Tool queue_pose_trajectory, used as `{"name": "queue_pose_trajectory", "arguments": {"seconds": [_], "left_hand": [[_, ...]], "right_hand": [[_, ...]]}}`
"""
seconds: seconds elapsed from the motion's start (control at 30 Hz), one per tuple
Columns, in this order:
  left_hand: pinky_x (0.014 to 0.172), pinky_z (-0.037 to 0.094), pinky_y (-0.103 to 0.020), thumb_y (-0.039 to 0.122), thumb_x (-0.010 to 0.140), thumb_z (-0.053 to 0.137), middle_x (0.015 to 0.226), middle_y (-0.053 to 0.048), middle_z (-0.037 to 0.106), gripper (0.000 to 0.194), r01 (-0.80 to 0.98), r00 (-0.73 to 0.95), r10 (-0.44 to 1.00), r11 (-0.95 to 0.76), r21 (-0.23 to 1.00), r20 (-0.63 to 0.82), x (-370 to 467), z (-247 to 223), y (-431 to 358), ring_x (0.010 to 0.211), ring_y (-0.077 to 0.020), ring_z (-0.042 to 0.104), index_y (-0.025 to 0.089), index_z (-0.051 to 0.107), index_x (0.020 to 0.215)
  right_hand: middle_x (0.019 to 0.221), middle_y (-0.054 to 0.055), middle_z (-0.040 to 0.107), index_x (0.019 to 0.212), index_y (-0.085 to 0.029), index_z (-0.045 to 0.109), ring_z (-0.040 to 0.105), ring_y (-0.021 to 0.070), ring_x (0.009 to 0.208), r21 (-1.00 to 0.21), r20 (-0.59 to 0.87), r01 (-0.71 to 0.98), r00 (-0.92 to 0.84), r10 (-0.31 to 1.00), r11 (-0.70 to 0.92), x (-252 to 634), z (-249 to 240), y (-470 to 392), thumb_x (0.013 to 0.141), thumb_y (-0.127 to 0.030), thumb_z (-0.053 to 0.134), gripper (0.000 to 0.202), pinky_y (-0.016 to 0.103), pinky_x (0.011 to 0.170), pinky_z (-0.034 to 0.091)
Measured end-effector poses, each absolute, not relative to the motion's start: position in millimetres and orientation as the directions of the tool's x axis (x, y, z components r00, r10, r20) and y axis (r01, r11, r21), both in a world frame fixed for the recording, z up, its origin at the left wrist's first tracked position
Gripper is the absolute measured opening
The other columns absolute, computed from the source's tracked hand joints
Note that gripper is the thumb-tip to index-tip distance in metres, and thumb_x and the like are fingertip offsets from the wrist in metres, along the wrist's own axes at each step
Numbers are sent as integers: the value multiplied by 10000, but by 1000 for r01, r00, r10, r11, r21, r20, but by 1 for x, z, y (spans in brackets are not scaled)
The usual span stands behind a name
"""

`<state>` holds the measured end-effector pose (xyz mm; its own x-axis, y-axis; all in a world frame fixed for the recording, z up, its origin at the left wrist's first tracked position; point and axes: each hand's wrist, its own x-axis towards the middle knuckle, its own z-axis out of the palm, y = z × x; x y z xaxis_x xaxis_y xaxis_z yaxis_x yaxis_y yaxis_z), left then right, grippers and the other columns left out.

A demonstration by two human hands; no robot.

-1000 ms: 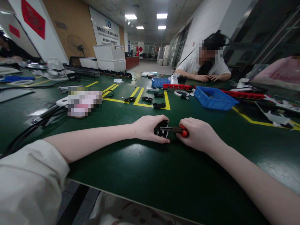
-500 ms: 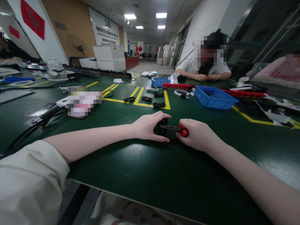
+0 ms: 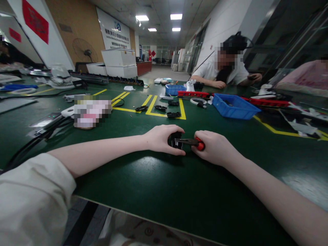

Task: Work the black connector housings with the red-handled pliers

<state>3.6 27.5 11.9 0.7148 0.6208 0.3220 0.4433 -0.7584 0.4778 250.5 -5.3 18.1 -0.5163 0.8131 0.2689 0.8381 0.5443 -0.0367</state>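
My left hand (image 3: 162, 139) grips a small black plastic part (image 3: 176, 143) between thumb and fingers, just above the green table (image 3: 143, 191). In my right hand (image 3: 214, 145) is a pair of needle-nose pliers (image 3: 188, 141) with red handles, the fingers wrapped round them. The plier jaws point left and reach into the black part; whether they pinch anything there is too small to tell. Farther up the table, several similar black parts (image 3: 174, 114) lie in and beside a rectangle of yellow tape (image 3: 183, 109).
A phone (image 3: 93, 114) and black cables (image 3: 48, 128) lie at the left. Blue bins (image 3: 237, 111) and red strips (image 3: 194, 94) stand beyond my right hand. Across the table sits a person (image 3: 228, 65) in white. The table's near edge (image 3: 112, 209) runs below my arms.
The black part has tilted in my left hand, showing more of its inner side. My right hand and the pliers shifted slightly left. The person opposite has raised one hand holding a dark object.
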Motion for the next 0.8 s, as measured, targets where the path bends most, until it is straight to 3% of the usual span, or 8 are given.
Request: {"name": "queue_pose_trajectory", "arguments": {"seconds": [0.43, 0.8], "left_hand": [[872, 536, -375, 650, 779, 773, 1228, -95, 697, 717, 469, 738, 617, -760, 450, 274, 4, 12, 28, 1043, -265, 689, 192, 589, 1300], [913, 546, -403, 579, 757, 830, 1293, -121, 652, 746, 435, 731, 601, -775, 458, 323, 4, 10, 28, 1120, -285, 668, 198, 547, 1333]], "right_hand": [[791, 77, 673, 806, -234, 557, 599, 235, 718, 90, 342, 820, -558, 756, 565, 254, 20, -2, 805, -339, 605, 116, 362, 672, 423], [761, 52, 650, 749, -253, 485, 589, 208, 685, -16, 272, 848, -506, 819, 530, 252, 20, -4, 804, -346, 582, 145, 332, 626, 423]]}}
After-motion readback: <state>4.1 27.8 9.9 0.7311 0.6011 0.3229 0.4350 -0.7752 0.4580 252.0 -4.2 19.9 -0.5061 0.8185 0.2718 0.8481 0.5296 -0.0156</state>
